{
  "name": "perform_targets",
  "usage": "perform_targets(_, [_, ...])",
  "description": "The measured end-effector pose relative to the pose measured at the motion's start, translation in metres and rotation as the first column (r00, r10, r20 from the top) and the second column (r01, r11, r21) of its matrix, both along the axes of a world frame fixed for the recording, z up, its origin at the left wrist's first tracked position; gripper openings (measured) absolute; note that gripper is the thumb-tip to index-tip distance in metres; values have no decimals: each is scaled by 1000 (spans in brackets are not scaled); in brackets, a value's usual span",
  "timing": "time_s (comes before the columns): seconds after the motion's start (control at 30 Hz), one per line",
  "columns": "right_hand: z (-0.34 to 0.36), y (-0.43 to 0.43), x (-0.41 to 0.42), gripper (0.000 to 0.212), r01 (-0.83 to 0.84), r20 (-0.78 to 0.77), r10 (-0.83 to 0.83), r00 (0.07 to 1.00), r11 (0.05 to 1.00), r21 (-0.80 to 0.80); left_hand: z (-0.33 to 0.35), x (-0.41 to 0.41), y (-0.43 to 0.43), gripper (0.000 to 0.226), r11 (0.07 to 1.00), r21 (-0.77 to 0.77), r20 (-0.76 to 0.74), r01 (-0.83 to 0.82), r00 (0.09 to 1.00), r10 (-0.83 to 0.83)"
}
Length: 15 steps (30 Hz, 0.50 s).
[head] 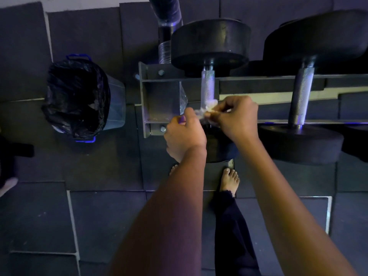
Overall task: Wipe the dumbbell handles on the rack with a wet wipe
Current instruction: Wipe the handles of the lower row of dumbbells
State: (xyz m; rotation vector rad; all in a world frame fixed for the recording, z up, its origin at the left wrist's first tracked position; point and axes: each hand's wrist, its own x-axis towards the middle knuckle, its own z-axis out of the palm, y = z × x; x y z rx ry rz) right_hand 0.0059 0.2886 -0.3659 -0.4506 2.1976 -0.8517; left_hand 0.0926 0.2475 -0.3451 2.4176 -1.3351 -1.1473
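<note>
Centre frame, a crumpled wet wipe (207,109) sits at the left dumbbell handle (207,86) on the rack (157,92).
Left hand (184,134) and right hand (237,118) each pinch it in a narrow grip, at the handle's lower end.

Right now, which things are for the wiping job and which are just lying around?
Job: crumpled white wet wipe, pinched by left hand and right hand; left knurled silver dumbbell handle; right knurled silver dumbbell handle; grey metal rack.
Lying about: black-bagged plastic bin; dark floor tiles.

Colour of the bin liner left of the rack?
The bin liner is black, seen best in the head view.
</note>
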Motion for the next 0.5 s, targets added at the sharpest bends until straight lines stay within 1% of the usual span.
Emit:
perform_targets(0.07, [1, 10, 4, 15, -46, 8, 46, 999, 999, 16, 0, 0, 0, 33, 1000, 0, 2, 3, 1000, -3])
perform_targets(0.13, [3, 9, 4, 13, -52, 16, 52, 999, 999, -13, 1, 0, 0, 33, 1000, -1, -1, 5, 1000, -5])
perform_targets(0.2, [5, -2, -2, 13, -12, 21, 14, 1000, 998, -68, 0, 0, 1, 33, 1000, -3, -1, 11, 1000, -11])
perform_targets(0.37, [2, -41, -28, 16, 84, -73, -95, 993, 986, -142, -1, 0, 1, 35, 1000, -19, -13, -1, 1000, 1])
perform_targets(0.43, [0, -48, -33, 17, 103, -77, -115, 990, 983, -155, -1, 0, 2, 35, 1000, -23, -19, 2, 1000, -3])
perform_targets(0.5, [-1, -44, -32, 16, 91, -75, -102, 992, 986, -139, -1, 0, 2, 35, 1000, -23, -17, 10, 1000, -10])
